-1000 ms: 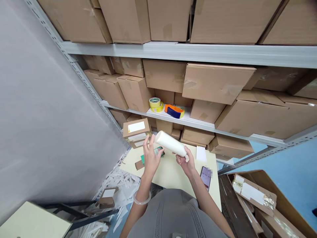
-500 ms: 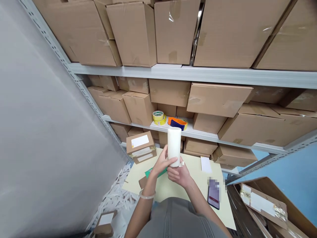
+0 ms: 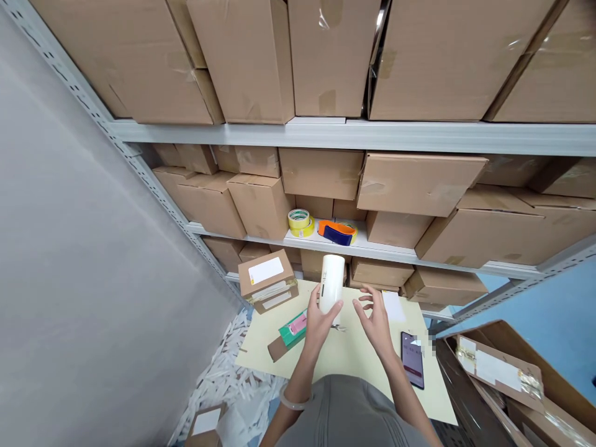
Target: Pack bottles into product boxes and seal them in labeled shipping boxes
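A white cylinder (image 3: 332,285) with small dark markings on its side stands upright over the table, and my left hand (image 3: 321,318) is wrapped round its lower part. What the cylinder is I cannot tell. Just to its right, my right hand (image 3: 376,320) is off it, fingers apart and curved, holding nothing. A small scrap (image 3: 339,328) shows at the cylinder's base. Left of my left hand lies a green and brown box (image 3: 289,335) with a pink patch.
The cream tabletop (image 3: 367,357) carries a phone (image 3: 412,360), a white paper (image 3: 393,307) and a labelled carton (image 3: 267,279). Yellow tape rolls (image 3: 300,222) and an orange and blue band (image 3: 337,232) sit on the shelf among cartons. Paper strips (image 3: 212,379) cover the floor at left.
My right hand has let go of the cylinder and moved right, opening its fingers. The cylinder, still in my left hand, is lower, with its markings now showing. The view has shifted slightly.
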Available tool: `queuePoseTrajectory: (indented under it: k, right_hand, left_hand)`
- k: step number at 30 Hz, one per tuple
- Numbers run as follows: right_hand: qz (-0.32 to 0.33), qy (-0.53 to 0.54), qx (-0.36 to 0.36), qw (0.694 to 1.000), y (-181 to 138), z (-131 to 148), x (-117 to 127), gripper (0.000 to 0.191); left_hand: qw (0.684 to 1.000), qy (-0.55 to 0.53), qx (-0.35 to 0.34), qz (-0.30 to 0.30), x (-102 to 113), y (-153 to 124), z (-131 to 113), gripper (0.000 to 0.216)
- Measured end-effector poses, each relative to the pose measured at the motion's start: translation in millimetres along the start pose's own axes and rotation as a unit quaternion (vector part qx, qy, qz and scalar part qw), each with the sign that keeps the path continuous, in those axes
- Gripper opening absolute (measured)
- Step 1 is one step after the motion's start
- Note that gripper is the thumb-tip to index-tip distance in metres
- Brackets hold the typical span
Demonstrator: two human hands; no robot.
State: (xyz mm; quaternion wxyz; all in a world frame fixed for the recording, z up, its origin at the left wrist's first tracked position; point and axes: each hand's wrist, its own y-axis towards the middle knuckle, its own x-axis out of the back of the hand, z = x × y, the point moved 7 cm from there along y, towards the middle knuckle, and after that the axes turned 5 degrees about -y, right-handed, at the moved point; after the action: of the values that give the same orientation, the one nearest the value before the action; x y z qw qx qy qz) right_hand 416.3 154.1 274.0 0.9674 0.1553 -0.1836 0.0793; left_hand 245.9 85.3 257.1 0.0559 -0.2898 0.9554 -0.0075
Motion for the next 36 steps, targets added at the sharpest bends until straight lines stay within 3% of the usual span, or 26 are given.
queuePoseTrajectory:
  k: [6, 11, 14, 20, 24, 28, 36]
  right_hand:
    - [0.040, 0.055, 0.003, 0.998, -17.9, 25.5, -19.9, 0.048]
    - [0.085, 0.082, -0.020, 0.993, -29.5, 27.8, -32.8, 0.053]
    - [0.094, 0.094, -0.040, 0.990, -31.5, 24.3, -37.7, 0.061]
    - [0.110, 0.096, -0.047, 0.988, -37.1, 17.8, -46.3, 0.074]
    - [0.143, 0.076, 0.000, 0.987, -35.8, 27.1, -49.9, 0.070]
    - [0.129, 0.049, 0.001, 0.990, -32.7, 33.7, -52.3, 0.070]
    - [0.097, 0.030, -0.005, 0.995, -31.9, 30.9, -54.4, 0.076]
  left_hand:
    - [1.000, -0.006, -0.001, 0.030, -12.0, -9.2, 11.9, 0.073]
    - [0.994, 0.066, -0.091, 0.004, -2.2, -19.7, -8.0, 0.066]
    - [0.987, 0.105, -0.117, 0.023, -3.4, -28.3, -19.4, 0.058]
    - [0.992, 0.085, -0.079, 0.057, -1.5, -34.6, -13.6, 0.054]
    - [0.998, 0.026, -0.045, 0.039, 9.8, -30.5, -5.1, 0.062]
    - [0.999, -0.020, 0.015, 0.040, 15.5, -27.9, 6.2, 0.074]
    - [0.999, 0.032, -0.004, 0.044, 18.9, -26.7, 12.7, 0.075]
